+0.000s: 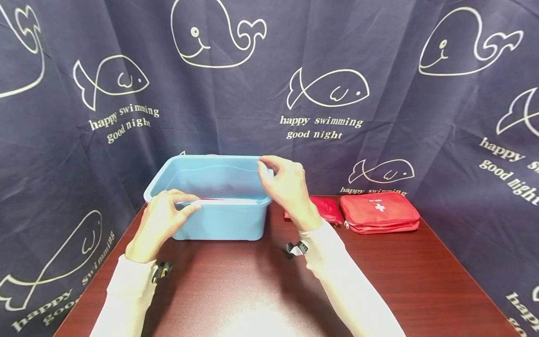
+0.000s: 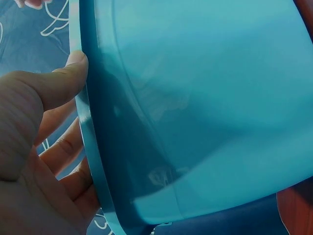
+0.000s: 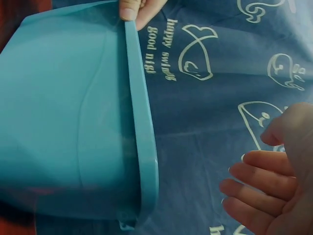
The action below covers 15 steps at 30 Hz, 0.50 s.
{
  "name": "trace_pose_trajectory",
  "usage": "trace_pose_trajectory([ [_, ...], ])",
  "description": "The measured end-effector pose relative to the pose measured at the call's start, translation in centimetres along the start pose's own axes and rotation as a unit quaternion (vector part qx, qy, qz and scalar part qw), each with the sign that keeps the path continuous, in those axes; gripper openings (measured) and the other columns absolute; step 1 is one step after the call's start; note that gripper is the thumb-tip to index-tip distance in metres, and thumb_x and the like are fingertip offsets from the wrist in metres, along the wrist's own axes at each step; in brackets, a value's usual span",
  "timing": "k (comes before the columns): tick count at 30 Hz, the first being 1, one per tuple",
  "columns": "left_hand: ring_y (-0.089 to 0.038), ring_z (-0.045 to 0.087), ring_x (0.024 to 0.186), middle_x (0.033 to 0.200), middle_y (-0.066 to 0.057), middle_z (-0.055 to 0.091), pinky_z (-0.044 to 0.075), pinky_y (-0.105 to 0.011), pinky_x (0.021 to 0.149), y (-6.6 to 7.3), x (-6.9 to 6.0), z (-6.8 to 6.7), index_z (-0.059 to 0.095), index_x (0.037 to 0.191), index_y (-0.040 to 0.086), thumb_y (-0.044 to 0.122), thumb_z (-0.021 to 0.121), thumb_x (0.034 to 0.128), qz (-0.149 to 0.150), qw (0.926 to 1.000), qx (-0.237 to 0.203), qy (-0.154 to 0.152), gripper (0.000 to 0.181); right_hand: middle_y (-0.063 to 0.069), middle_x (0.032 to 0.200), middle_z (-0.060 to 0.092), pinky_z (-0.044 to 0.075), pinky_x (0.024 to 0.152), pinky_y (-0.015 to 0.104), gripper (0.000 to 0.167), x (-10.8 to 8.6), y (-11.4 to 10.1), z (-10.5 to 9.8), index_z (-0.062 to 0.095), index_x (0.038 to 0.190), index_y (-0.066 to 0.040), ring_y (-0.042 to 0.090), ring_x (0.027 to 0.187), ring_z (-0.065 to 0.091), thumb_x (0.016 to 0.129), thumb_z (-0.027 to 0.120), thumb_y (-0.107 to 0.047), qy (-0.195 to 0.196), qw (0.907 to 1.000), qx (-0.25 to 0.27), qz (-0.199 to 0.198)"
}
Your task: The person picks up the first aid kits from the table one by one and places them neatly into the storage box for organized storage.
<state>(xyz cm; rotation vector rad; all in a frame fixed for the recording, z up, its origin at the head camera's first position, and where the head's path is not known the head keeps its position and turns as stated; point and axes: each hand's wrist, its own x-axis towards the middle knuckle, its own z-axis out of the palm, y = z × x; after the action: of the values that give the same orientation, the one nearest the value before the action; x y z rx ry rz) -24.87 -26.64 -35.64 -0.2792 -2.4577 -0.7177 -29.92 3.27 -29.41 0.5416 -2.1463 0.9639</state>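
A light blue bin stands open-topped on the table. My left hand grips its near rim, thumb on the outer side and fingers over the inner side; the left wrist view shows the thumb and fingers of this hand on either side of the rim. By the bin's right side is my right hand. In the right wrist view this hand is apart from the rim, its fingers loosely bent and holding nothing. Something red shows inside the bin, mostly hidden by the near wall.
On the right of the table lies a red zipped pouch with a white cross. A flatter red item lies beside it, partly hidden by my right forearm. Dark blue curtain with fish and whale drawings surrounds the table's back and sides.
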Motion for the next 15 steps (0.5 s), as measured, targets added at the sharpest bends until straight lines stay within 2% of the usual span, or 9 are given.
trace_pose_trajectory([
  [5, -0.024, 0.071, 0.096, 0.096, 0.004, 0.078, 0.05, -0.045, 0.074, -0.1, 0.2, 0.1, 0.085, 0.097, 0.026, 0.03, 0.088, 0.0835, 0.002, 1.0, 0.001, 0.003, 0.015, -0.004, 0.102, 0.08, 0.056, 0.088, 0.031, 0.02, -0.9, 1.0, -1.9, 0.082, 0.109, -0.018, 0.01, 0.097, 0.076, 0.093, 0.073, -0.025, 0.023, 0.9996, 0.015, -0.001],
  [11, -0.023, 0.071, 0.096, 0.095, 0.003, 0.078, 0.05, -0.045, 0.074, 0.0, 0.2, 0.1, 0.085, 0.097, 0.026, 0.029, 0.088, 0.0828, 0.003, 1.0, 0.0, 0.005, 0.015, -0.001, 0.105, 0.08, 0.056, 0.091, 0.035, 0.022, -2.4, 2.9, -3.8, 0.082, 0.111, -0.016, 0.016, 0.1, 0.076, 0.092, 0.074, -0.022, 0.039, 0.999, -0.021, -0.01],
  [15, -0.023, 0.071, 0.096, 0.095, 0.003, 0.078, 0.05, -0.045, 0.075, -0.1, 0.0, 0.1, 0.085, 0.097, 0.026, 0.029, 0.088, 0.0832, 0.006, 1.0, -0.002, 0.007, 0.014, 0.001, 0.108, 0.079, 0.055, 0.092, 0.04, 0.025, -3.6, 4.5, -4.4, 0.081, 0.114, -0.016, 0.022, 0.103, 0.075, 0.092, 0.074, -0.025, 0.028, 0.9986, -0.043, 0.012],
])
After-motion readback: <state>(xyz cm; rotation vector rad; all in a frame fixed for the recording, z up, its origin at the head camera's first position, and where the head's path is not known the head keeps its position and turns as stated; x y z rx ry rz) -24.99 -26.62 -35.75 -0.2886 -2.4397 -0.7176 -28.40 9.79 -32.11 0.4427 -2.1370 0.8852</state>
